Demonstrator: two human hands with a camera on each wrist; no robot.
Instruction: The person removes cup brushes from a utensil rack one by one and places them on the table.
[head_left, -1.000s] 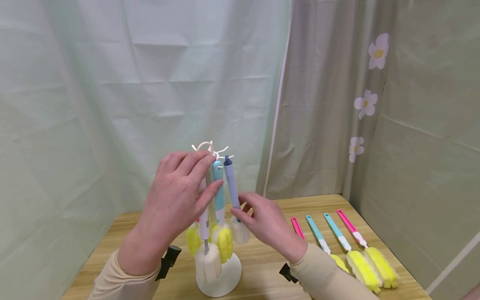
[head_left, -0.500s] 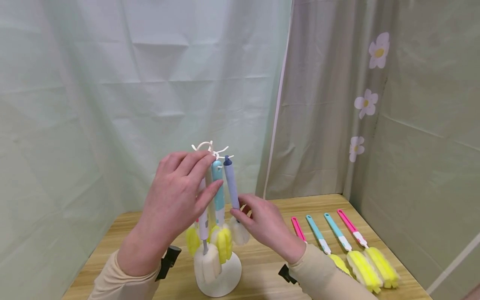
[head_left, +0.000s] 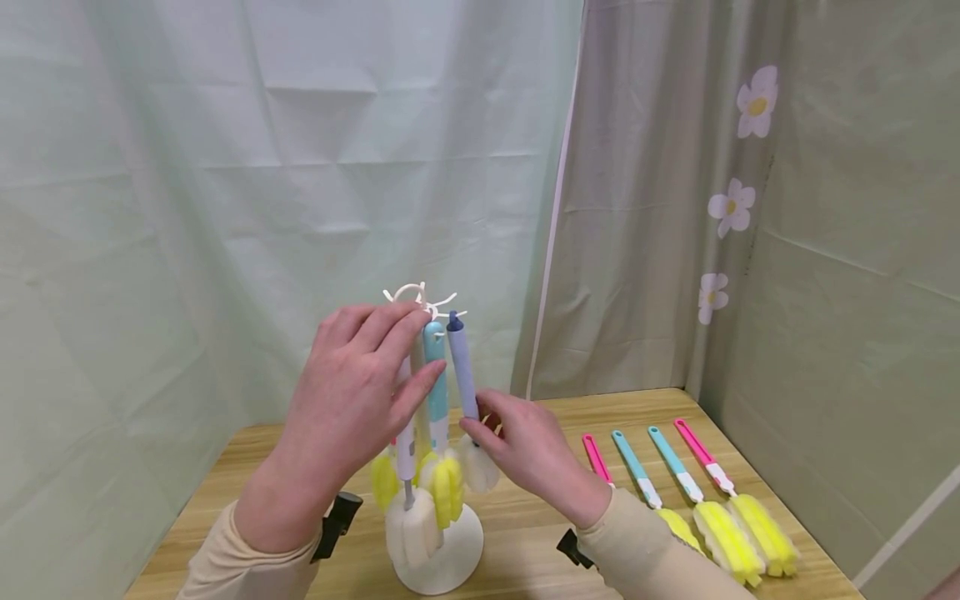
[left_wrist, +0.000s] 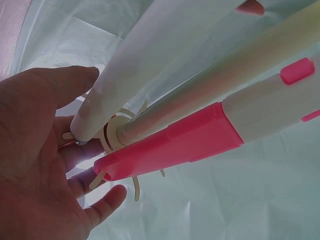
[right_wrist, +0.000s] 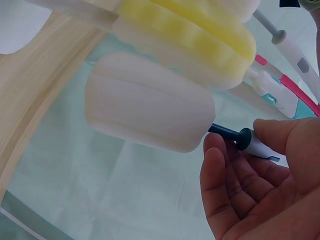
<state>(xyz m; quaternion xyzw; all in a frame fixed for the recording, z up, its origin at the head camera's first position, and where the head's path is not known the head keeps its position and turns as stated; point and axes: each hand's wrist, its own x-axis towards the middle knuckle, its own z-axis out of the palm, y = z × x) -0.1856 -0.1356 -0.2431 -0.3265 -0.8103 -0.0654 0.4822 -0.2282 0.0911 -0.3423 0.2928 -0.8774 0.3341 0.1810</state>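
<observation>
A white stand with hooks around its top bears several hanging sponge bottle brushes. My left hand touches the top of the stand, its fingers extended behind the hooks and thumb held apart. Beside those fingers, in the left wrist view, hang a pale-handled brush and a pink-handled brush. My right hand pinches the lower handle of a blue-handled bottle brush, whose top end is at a hook. Its white sponge head hangs below my fingers. A turquoise-handled brush hangs between the hands.
On the wooden table, to the right, lie several yellow-sponge brushes with pink handles and turquoise handles. My right forearm partly covers them. Pale curtains enclose the back and sides.
The pale-handled brush at the front has swung slightly left. Both hands stay almost where they were, the right still pinching the blue-handled bottle brush.
</observation>
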